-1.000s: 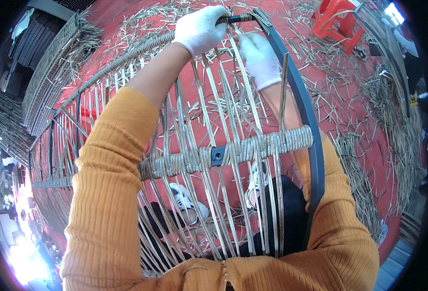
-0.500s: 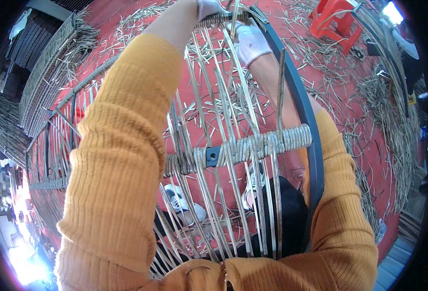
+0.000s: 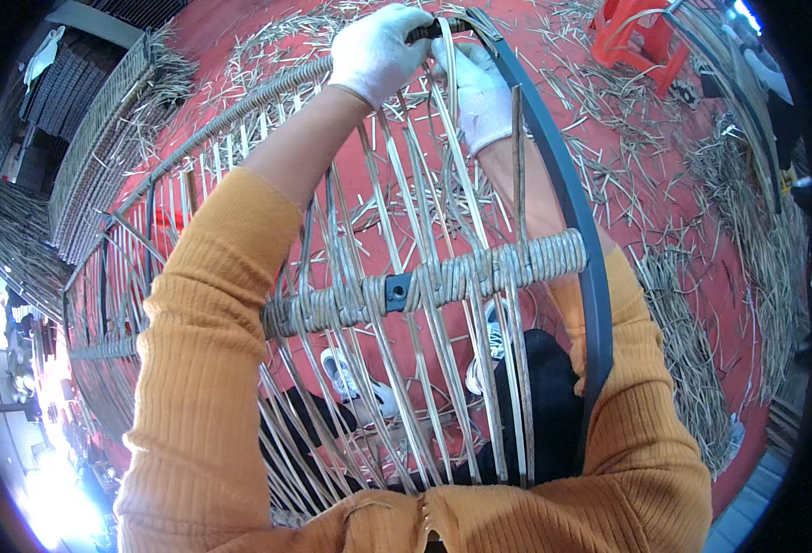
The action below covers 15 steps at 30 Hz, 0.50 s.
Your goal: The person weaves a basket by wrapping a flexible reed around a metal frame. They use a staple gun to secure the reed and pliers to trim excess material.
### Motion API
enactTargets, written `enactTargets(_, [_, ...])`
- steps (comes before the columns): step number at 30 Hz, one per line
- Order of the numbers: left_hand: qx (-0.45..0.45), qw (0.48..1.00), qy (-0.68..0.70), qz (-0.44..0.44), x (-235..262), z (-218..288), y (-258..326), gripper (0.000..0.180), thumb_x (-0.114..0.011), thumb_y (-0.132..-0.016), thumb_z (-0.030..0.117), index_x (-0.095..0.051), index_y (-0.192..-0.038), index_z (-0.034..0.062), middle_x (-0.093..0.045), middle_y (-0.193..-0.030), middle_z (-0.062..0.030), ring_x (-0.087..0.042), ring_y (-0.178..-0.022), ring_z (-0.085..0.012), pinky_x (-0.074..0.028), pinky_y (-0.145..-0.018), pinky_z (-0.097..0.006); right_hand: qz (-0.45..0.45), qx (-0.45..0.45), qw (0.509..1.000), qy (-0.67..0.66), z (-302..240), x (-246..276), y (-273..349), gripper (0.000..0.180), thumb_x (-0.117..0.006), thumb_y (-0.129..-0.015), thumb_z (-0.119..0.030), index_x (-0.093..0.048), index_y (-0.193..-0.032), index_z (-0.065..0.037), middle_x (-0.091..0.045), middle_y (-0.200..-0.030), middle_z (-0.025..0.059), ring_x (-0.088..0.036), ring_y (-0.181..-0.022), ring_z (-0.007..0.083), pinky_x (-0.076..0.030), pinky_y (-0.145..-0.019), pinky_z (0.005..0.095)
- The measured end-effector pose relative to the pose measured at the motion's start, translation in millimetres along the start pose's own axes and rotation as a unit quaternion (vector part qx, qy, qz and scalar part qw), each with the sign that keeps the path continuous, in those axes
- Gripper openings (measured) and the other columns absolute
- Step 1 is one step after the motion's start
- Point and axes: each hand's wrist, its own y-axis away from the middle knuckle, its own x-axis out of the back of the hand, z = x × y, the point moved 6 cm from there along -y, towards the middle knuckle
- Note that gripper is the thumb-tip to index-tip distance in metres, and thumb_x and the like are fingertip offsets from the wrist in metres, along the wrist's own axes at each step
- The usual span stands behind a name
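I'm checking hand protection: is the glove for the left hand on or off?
On: the white glove covers the left hand, and its cuff circles the wrist.

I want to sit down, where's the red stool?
In the head view, the red stool is at the upper right, right of the dark frame bar, among loose strips.

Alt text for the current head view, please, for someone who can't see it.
A person's white-gloved left hand and right hand are close together at the far corner of a dark frame crossed by long strips. A wrapped crossbar spans it, above a red floor littered with loose strips.
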Motion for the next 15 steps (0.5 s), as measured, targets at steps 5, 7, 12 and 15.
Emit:
enactTargets(5, [-0.019, 1.000, -0.003, 0.000, -2, 1, -8, 0.010, -0.067, -0.083, 0.020, -0.071, -0.092, 0.0169, -0.067, -0.087, -0.0078, -0.068, -0.085, -0.0294, -0.054, -0.071, -0.040, 0.009, 0.125, 0.927, 0.353, -13, 34, 50, 0.025, -0.058, -0.100, -0.024, -0.066, -0.107, -0.001, -0.067, -0.086, 0.0068, -0.060, -0.074, 0.0162, -0.045, -0.066, 0.0307])
enactTargets(7, [-0.027, 0.998, -0.050, -0.024, -4, -1, -9, 0.011, -0.069, -0.082, 0.022, -0.070, -0.090, 0.0147, -0.066, -0.086, -0.0100, -0.067, -0.084, -0.0314, -0.054, -0.071, -0.042, -0.017, 0.207, 0.828, 0.522, -15, 66, 105, 0.028, -0.055, -0.100, -0.023, -0.064, -0.110, 0.001, -0.065, -0.089, 0.0166, -0.063, -0.083, 0.0301, -0.049, -0.076, 0.0412])
enactTargets(12, [0.077, 0.982, 0.077, -0.156, -7, -26, -19, 0.017, -0.068, -0.083, 0.025, -0.070, -0.088, 0.0090, -0.070, -0.086, -0.0165, -0.069, -0.084, -0.0340, -0.054, -0.075, -0.044, -0.386, -0.138, 0.567, 0.714, 57, 186, 317, 0.017, -0.058, -0.094, -0.011, -0.064, -0.107, -0.002, -0.067, -0.099, 0.0187, -0.066, -0.099, 0.0336, -0.052, -0.088, 0.0445])
enactTargets(15, [0.111, 0.977, 0.062, -0.170, -9, -34, -28, 0.023, -0.067, -0.083, 0.026, -0.073, -0.091, 0.0054, -0.073, -0.085, -0.0176, -0.071, -0.084, -0.0332, -0.054, -0.077, -0.041, -0.487, -0.302, 0.419, 0.704, 61, 249, 394, 0.019, -0.058, -0.093, -0.012, -0.064, -0.108, -0.002, -0.068, -0.100, 0.0191, -0.067, -0.100, 0.0340, -0.052, -0.087, 0.0448])
